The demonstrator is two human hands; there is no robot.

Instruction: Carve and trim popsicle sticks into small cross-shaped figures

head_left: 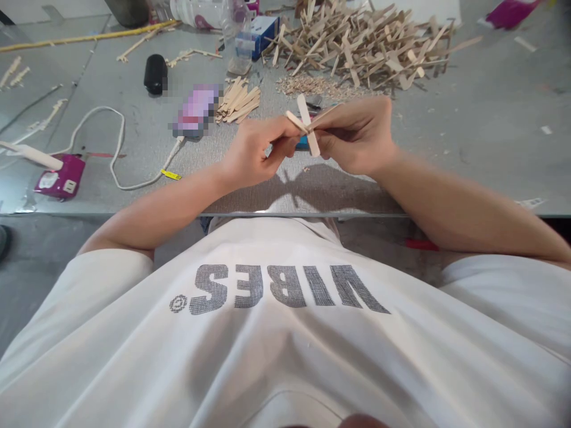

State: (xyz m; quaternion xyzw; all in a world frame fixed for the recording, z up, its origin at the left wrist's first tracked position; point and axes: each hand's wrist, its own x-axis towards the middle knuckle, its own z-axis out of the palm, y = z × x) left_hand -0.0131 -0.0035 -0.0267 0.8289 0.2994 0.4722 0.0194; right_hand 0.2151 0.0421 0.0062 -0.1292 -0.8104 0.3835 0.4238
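Over the table's near edge, my two hands meet at a small piece of crossed wooden craft sticks. My left hand is closed, with thumb and forefinger pinching the left side of the crossing. From the other side my right hand grips the piece between thumb and fingers. One pale stick stands nearly upright across the others, and its ends show. Just behind my fingers lies something blue, mostly hidden. A loose bunch of flat craft sticks lies beyond my left hand.
A big heap of joined sticks lies at the back, with wood crumbs before it. Left stand a phone on a white cable, a black case and a purple box. A blue box sits behind.
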